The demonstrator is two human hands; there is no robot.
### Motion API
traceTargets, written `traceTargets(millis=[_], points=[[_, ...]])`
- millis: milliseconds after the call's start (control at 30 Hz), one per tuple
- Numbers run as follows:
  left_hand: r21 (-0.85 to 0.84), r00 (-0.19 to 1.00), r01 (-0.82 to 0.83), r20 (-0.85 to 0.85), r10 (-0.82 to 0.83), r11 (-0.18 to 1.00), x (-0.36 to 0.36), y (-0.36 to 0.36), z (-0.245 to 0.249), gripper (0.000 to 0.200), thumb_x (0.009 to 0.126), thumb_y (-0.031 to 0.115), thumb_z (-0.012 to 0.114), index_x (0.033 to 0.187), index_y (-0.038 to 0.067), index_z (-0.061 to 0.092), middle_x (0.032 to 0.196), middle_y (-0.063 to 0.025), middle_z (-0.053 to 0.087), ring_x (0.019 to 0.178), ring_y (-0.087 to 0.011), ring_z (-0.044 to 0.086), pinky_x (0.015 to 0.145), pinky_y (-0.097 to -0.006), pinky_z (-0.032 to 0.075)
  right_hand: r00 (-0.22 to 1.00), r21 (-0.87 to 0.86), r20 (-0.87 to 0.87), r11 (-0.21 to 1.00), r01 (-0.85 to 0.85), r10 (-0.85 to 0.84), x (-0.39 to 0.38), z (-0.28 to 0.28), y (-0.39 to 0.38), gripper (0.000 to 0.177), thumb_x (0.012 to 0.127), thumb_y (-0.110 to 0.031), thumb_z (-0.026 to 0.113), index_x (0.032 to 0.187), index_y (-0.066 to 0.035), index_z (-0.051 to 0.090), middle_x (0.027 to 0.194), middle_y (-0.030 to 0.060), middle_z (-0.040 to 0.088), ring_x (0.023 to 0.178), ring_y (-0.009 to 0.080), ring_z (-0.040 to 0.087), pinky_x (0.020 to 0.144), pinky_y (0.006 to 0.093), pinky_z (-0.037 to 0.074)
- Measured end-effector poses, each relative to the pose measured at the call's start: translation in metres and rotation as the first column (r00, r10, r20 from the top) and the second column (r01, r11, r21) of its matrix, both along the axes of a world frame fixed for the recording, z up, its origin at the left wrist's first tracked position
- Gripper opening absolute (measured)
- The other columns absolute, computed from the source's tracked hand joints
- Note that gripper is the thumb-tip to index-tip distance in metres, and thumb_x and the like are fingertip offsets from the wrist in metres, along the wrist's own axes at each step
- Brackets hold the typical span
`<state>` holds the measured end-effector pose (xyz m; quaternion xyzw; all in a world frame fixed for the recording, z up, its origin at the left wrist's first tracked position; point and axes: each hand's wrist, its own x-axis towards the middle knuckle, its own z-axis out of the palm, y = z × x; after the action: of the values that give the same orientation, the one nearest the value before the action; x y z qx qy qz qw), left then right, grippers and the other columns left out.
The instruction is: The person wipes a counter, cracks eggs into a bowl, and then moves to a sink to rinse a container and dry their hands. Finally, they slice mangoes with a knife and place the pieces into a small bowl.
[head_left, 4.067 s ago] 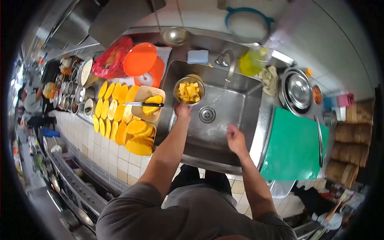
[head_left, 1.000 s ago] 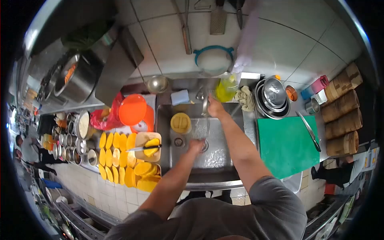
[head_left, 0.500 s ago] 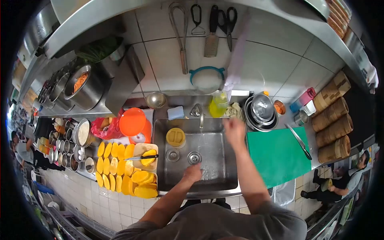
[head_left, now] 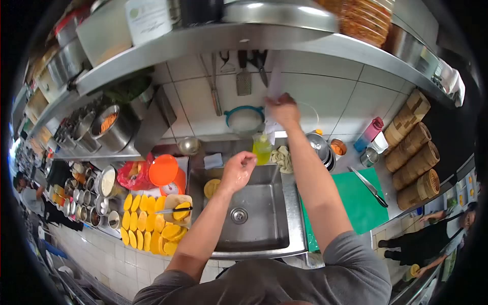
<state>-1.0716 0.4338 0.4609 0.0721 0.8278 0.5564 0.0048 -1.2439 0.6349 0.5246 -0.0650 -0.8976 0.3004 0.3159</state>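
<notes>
1. Both hands have left the sink (head_left: pixel 259 235): the right hand (head_left: pixel 284 111) is up at the hanging translucent plastic (head_left: pixel 275 76), its grip unclear; the left hand (head_left: pixel 239 172) is loosely curled, seemingly empty.
2. The round container (head_left: pixel 211 188) sits in the sink, yellow on top.
3. The bottle (head_left: pixel 262 151) contains yellow-green liquid; the shelf pot (head_left: pixel 119 140), orange shreds.

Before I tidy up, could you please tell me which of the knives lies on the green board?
The knife right of the sink; the other knife lies across the tan tray, at left.
</notes>
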Motion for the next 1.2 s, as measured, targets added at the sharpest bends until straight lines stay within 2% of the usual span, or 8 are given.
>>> traceTargets(millis=[267, 367, 567, 600, 767, 867, 1100, 1200], points=[[-0.172, 0.964, 0.021, -0.256, -0.065, 0.985, -0.009, 0.046, 0.009, 0.028, 0.095, 0.024, 0.074, 0.115, 0.005, 0.073, 0.138, -0.0206, 0.063, 0.127, -0.0331, 0.062, 0.098, -0.0387, 0.053, 0.911, -0.168, -0.001, 0.898, -0.407, 0.412, -0.033, -0.025, 0.077, 0.033, 0.094, -0.03, 0.071, 0.106, 0.0, 0.072, 0.097, 0.0147, 0.076, 0.085, 0.0353, 0.071, 0.08, 0.0448, 0.055], [-0.057, 0.989, -0.032, -0.148, 0.023, 0.998, -0.039, 0.03, 0.033, 0.028, 0.098, 0.024, 0.073, 0.116, 0.003, 0.073, 0.119, -0.0084, 0.073, 0.101, -0.0171, 0.069, 0.092, -0.0342, 0.054, 0.752, -0.754, -0.139, 0.423, -0.502, 0.644, -0.009, -0.019, 0.104, 0.032, 0.096, -0.029, 0.07, 0.1, 0.003, 0.074, 0.089, 0.0114, 0.074, 0.082, 0.0249, 0.068, 0.078, 0.0406, 0.054], [0.507, 0.946, -0.012, -0.273, 0.174, 0.862, -0.154, 0.083, 0.101, 0.024, 0.101, 0.014, 0.056, 0.117, -0.001, 0.066, 0.107, -0.009, 0.071, 0.098, -0.0204, 0.069, 0.082, -0.0341, 0.058, 0.625, -0.333, 0.014, 0.593, -0.733, 0.781, 0.064, 0.087, 0.102, 0.047, 0.1, -0.044, 0.065, 0.096, 0.001, 0.075, 0.088, 0.0125, 0.073, 0.087, 0.0161, 0.063, 0.082, 0.0348, 0.051], [0.29, 0.892, -0.131, -0.382, 0.241, 0.948, -0.157, 0.099, 0.122, 0.021, 0.101, 0.014, 0.062, 0.117, 0.001, 0.066, 0.109, -0.008, 0.072, 0.094, -0.0183, 0.07, 0.079, -0.0359, 0.059, 0.614, -0.432, -0.035, 0.542, -0.721, 0.788, 0.059, 0.09, 0.092, 0.048, 0.1, -0.046, 0.064, 0.093, 0.0, 0.075, 0.088, 0.014, 0.072, 0.085, 0.0179, 0.064, 0.082, 0.0355, 0.051], [0.953, 0.932, 0.278, -0.238, -0.275, 0.117, -0.21, 0.173, 0.095, 0.035, 0.105, 0.038, 0.058, 0.111, 0.005, 0.068, 0.095, -0.0101, 0.068, 0.086, -0.0254, 0.064, 0.083, -0.0394, 0.058, 0.766, -0.168, -0.553, 0.857, -0.488, 0.328, -0.006, 0.064, 0.053, 0.028, 0.1, -0.023, 0.058, 0.117, -0.004, 0.069, 0.115, 0.0209, 0.069, 0.105, 0.0424, 0.065, 0.092, 0.0492, 0.053], [0.902, 0.977, 0.214, -0.193, -0.095, 0.376, -0.198, 0.191, 0.093, 0.04, 0.104, 0.04, 0.057, 0.112, 0.002, 0.068, 0.1, -0.0156, 0.068, 0.093, -0.0311, 0.065, 0.086, -0.0428, 0.056, 0.588, 0.134, -0.684, 0.866, -0.482, 0.433, -0.035, 0.013, 0.045, 0.039, 0.096, -0.019, 0.059, 0.129, 0.001, 0.06, 0.131, 0.0228, 0.063, 0.115, 0.0424, 0.061, 0.095, 0.0501, 0.051], [0.472, 0.902, -0.347, -0.07, 0.427, 0.811, -0.202, 0.189, 0.096, 0.051, 0.103, 0.044, 0.055, 0.117, -0.004, 0.066, 0.112, -0.0284, 0.069, 0.108, -0.0443, 0.065, 0.094, -0.0509, 0.052, 0.694, 0.317, 0.292, 0.618, -0.72, 0.659, -0.056, 0.025, 0.1, 0.049, 0.099, -0.027, 0.062, 0.143, -0.006, 0.059, 0.15, 0.0203, 0.055, 0.141, 0.0328, 0.051, 0.115, 0.0417, 0.04], [0.361, 0.851, -0.442, -0.12, 0.511, 0.821, -0.152, 0.159, 0.094, 0.051, 0.101, 0.04, 0.058, 0.123, -0.006, 0.064, 0.117, -0.0322, 0.067, 0.113, -0.0481, 0.064, 0.097, -0.0534, 0.05, 0.667, 0.294, 0.0, 0.637, -0.712, 0.745, 0.017, 0.03, 0.113, 0.048, 0.101, -0.022, 0.062, 0.145, -0.002, 0.059, 0.155, 0.0194, 0.052, 0.145, 0.0325, 0.049, 0.117, 0.0411, 0.039]])
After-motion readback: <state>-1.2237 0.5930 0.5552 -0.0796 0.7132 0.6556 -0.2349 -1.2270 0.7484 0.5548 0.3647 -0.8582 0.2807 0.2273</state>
